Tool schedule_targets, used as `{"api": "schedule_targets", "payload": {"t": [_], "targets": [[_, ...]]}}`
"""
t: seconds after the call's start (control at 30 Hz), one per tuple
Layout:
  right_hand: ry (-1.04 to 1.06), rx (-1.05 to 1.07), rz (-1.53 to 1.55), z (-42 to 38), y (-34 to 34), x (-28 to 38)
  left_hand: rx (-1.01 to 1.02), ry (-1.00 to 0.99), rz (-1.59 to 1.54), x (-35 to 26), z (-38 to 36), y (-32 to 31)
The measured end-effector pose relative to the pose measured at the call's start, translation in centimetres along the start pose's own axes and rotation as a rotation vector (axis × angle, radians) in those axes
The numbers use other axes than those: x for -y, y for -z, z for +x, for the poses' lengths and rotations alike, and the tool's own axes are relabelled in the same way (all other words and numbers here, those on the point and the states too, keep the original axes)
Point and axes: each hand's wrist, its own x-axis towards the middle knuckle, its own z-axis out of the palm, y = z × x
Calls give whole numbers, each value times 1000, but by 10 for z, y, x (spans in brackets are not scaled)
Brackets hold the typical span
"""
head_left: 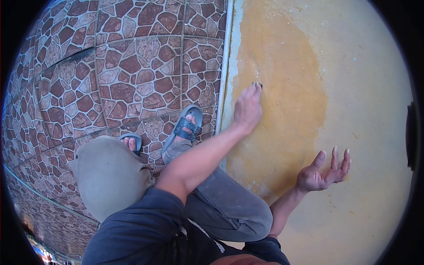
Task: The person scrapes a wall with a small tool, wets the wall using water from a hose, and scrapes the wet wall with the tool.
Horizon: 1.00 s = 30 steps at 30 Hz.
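My left hand (248, 108) is closed and slightly blurred, reaching over the orange-yellow patch of a painted surface (282, 66). A small dark thing (259, 85) shows at its fingertips, too small to make out. To the lower right, my right hand (324, 173) has its fingers apart and partly curled, holding nothing, over or against the paler yellow surface. Whether it touches the surface is not clear. Near my left hand, a pale, whitish strip (226, 66) runs along the surface's edge.
Red-brown stone-patterned tiles (132, 88) cover the left side. My sandalled feet (187, 126) stand on them. A rounded grey cloth shape (108, 176) lies left of my arm, and a bent knee in grey trousers (247, 212) sits between my arms.
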Motion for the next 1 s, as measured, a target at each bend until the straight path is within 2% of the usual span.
{"api": "schedule_targets", "payload": {"t": [0.13, 0.27, 0.33, 0.37, 0.43, 0.57, 0.73, 0.8, 0.83, 0.93, 1.0], "targets": [[-14, -15, 10, 5, -2, 4, 18, -51, -52, 6, -4, 3], [-19, 16, -23, 3, 2, 4, 0, -62, 46, 25, 37, -1], [-21, 33, -4, -1, 4, 3, 37, 113, 139, 37, 67, -4], [-35, 23, 38, -3, 5, 3, 41, 114, 139, 39, 77, -4], [-49, 13, 81, -6, 7, 0, 66, 270, 92, 40, 92, -4], [-69, -43, 168, -5, 0, 3, -33, 127, 15, 35, 37, -10], [-20, -52, 144, -6, 2, -6, 18, 93, 81, 51, 81, -5], [-30, -80, 186, -11, 3, -8, 13, 275, 62, 46, 90, 1], [-36, -80, 191, -13, 4, -9, -13, 142, 107, 50, 80, -6], [-32, -105, 202, -12, 1, -12, -18, 68, 40, 42, 42, -10], [6, -120, 168, -10, 0, -12, -39, 59, 27, 46, 44, -11]]}}
